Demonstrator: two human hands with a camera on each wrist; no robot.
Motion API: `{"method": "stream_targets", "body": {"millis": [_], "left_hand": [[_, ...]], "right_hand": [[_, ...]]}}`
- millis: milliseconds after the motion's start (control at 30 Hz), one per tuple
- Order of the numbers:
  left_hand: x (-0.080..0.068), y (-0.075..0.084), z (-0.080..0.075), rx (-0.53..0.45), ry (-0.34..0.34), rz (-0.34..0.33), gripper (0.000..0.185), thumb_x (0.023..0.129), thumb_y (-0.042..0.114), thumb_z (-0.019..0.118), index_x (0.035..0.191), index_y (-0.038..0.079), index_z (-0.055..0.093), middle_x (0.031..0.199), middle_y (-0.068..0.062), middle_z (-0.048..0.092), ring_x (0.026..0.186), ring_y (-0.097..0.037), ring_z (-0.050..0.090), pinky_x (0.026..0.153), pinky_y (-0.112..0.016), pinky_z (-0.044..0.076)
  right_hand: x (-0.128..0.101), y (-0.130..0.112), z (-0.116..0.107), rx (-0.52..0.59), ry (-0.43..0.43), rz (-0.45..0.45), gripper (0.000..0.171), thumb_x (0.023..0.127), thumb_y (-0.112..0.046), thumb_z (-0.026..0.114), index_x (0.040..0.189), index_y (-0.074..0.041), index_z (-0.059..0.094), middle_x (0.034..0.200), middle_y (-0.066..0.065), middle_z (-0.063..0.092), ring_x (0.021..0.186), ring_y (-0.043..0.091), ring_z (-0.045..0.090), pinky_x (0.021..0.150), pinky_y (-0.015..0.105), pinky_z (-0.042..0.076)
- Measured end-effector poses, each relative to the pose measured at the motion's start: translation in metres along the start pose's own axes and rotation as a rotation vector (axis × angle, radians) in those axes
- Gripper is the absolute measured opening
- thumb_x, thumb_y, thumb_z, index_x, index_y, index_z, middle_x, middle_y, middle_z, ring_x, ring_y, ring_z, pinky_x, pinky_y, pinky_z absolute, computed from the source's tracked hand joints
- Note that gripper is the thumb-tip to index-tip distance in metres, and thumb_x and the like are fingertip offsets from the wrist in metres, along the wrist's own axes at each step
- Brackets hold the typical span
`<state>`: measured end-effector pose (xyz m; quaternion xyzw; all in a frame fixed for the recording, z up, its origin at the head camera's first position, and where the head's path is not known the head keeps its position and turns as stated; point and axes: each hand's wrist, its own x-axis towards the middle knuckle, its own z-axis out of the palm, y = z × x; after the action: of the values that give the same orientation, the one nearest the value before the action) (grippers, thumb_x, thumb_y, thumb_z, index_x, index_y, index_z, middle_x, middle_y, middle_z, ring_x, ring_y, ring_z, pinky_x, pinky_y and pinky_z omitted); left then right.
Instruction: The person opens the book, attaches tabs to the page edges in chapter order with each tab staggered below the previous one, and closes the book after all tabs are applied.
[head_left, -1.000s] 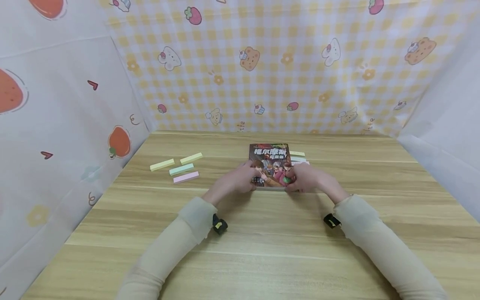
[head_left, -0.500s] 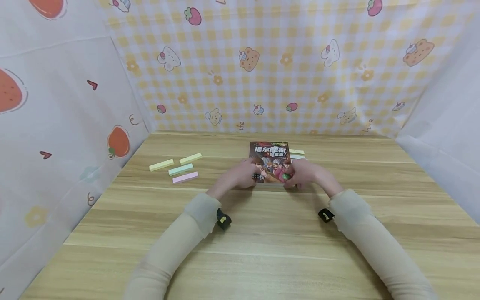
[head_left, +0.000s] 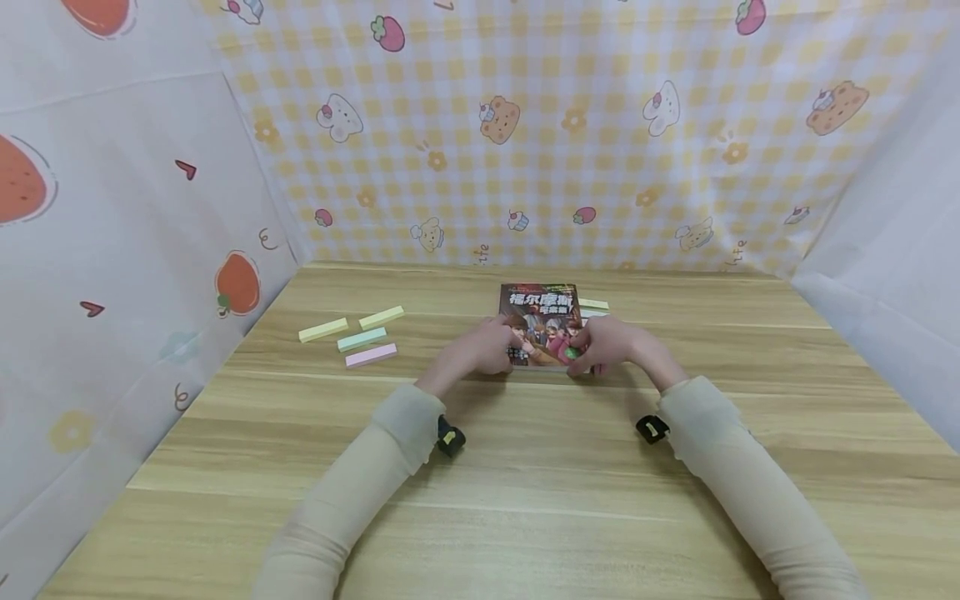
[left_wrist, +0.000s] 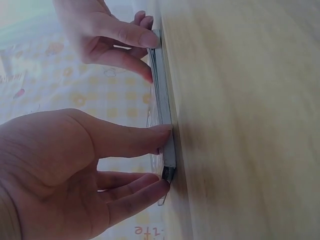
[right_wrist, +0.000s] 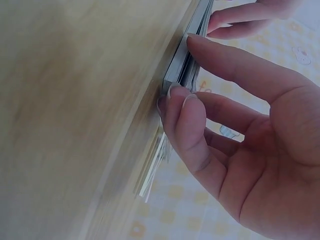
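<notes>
A small thick book [head_left: 542,327] with a dark illustrated cover and white Chinese title lies cover-up near the back middle of the table. My left hand [head_left: 483,346] grips its near left corner, thumb [left_wrist: 159,136] on the near page edge and other fingers around the left side. At the near right corner my right hand [head_left: 613,343] holds it likewise, with the thumb [right_wrist: 200,49] on the near edge and fingertips [right_wrist: 175,102] at the corner. Just right of the book, partly covered by it and my right hand, are pale yellow [head_left: 596,304] and pale green strips [head_left: 592,314].
Several pastel bars lie left of the book: two yellow bars [head_left: 323,330], a mint green bar [head_left: 362,338] and a pink bar [head_left: 371,355]. A checked cloth [head_left: 450,183] hangs behind the wooden table [head_left: 540,500], and a white printed cloth [head_left: 135,250] hangs at the left.
Both hands have slid the book slightly away from me, mostly in the first half second. A pinkish strip at its right, visible earlier, is now hidden by my right hand.
</notes>
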<state>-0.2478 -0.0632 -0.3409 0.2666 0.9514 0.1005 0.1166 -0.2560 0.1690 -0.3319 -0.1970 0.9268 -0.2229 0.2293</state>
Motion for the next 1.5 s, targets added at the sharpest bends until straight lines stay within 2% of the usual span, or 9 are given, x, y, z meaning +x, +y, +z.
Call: {"method": "stream_targets", "body": {"millis": [167,500,633,733,900,1033,1267,1333,1500], "left_hand": [[0.003,0.000,0.001,-0.020,0.006,-0.017,0.046,0.088,0.008,0.071,0.134,0.013,0.067,0.160,-0.017,0.032,0.150,-0.036,0.022,0.121,-0.047,0.021],[0.004,0.000,0.000,-0.021,0.000,-0.045,0.046,0.090,0.008,0.071,0.136,0.012,0.065,0.161,-0.018,0.031,0.150,-0.036,0.023,0.121,-0.046,0.022],[0.004,0.000,0.001,0.003,0.002,-0.033,0.046,0.091,0.009,0.070,0.136,0.012,0.065,0.161,-0.018,0.032,0.150,-0.036,0.023,0.121,-0.047,0.022],[0.005,0.000,0.000,0.027,0.007,-0.019,0.045,0.092,0.010,0.069,0.137,0.012,0.064,0.159,-0.018,0.034,0.148,-0.036,0.027,0.120,-0.047,0.026],[0.005,-0.002,-0.002,0.018,-0.001,0.001,0.047,0.095,0.014,0.068,0.141,0.009,0.059,0.158,-0.019,0.036,0.145,-0.038,0.032,0.118,-0.048,0.029],[0.005,-0.003,-0.004,0.010,0.003,0.035,0.048,0.099,0.020,0.064,0.144,0.005,0.054,0.155,-0.021,0.040,0.143,-0.039,0.036,0.117,-0.048,0.030],[0.001,-0.001,-0.010,-0.021,0.049,0.067,0.048,0.103,0.025,0.058,0.145,0.003,0.052,0.150,-0.021,0.047,0.140,-0.038,0.040,0.116,-0.047,0.032],[-0.001,0.001,-0.011,-0.031,0.066,0.070,0.048,0.104,0.027,0.056,0.145,0.003,0.052,0.149,-0.022,0.047,0.139,-0.038,0.041,0.116,-0.047,0.033],[-0.006,0.007,-0.013,-0.071,0.086,0.049,0.054,0.107,0.035,0.051,0.150,0.003,0.046,0.153,-0.024,0.040,0.140,-0.038,0.040,0.115,-0.048,0.034]], "right_hand": [[0.002,0.002,0.000,-0.008,0.026,-0.015,0.017,0.086,-0.014,0.080,0.090,-0.001,0.071,0.080,0.006,0.066,0.060,0.017,0.067,0.062,0.032,0.059],[0.002,0.002,-0.001,-0.033,0.027,-0.030,0.016,0.089,-0.016,0.078,0.087,-0.005,0.068,0.074,0.003,0.062,0.061,0.017,0.067,0.063,0.033,0.058],[0.001,0.002,-0.002,-0.054,0.018,-0.040,0.030,0.090,-0.017,0.077,0.107,0.006,0.070,0.076,0.005,0.064,0.061,0.017,0.067,0.063,0.032,0.058],[0.000,0.003,-0.004,-0.073,0.013,-0.067,0.046,0.094,-0.018,0.073,0.129,0.010,0.062,0.077,0.007,0.067,0.060,0.018,0.068,0.063,0.031,0.058],[-0.004,0.005,-0.010,-0.059,0.007,-0.102,0.055,0.101,-0.020,0.063,0.142,0.013,0.047,0.082,0.011,0.072,0.063,0.022,0.071,0.067,0.032,0.059],[-0.011,0.005,-0.014,-0.054,0.061,-0.123,0.059,0.101,-0.021,0.062,0.145,0.013,0.042,0.081,0.012,0.071,0.065,0.027,0.070,0.069,0.034,0.056],[-0.020,0.002,-0.023,-0.073,0.145,-0.124,0.062,0.102,-0.024,0.062,0.150,0.007,0.040,0.058,0.005,0.054,0.056,0.025,0.057,0.058,0.032,0.043],[-0.022,0.000,-0.024,-0.068,0.177,-0.137,0.060,0.102,-0.024,0.062,0.149,0.007,0.041,0.061,0.005,0.054,0.055,0.022,0.055,0.057,0.032,0.043],[-0.027,-0.002,-0.028,-0.095,0.297,-0.204,0.059,0.101,-0.021,0.064,0.148,0.008,0.043,0.083,0.012,0.066,0.065,0.017,0.057,0.064,0.035,0.047]]}}
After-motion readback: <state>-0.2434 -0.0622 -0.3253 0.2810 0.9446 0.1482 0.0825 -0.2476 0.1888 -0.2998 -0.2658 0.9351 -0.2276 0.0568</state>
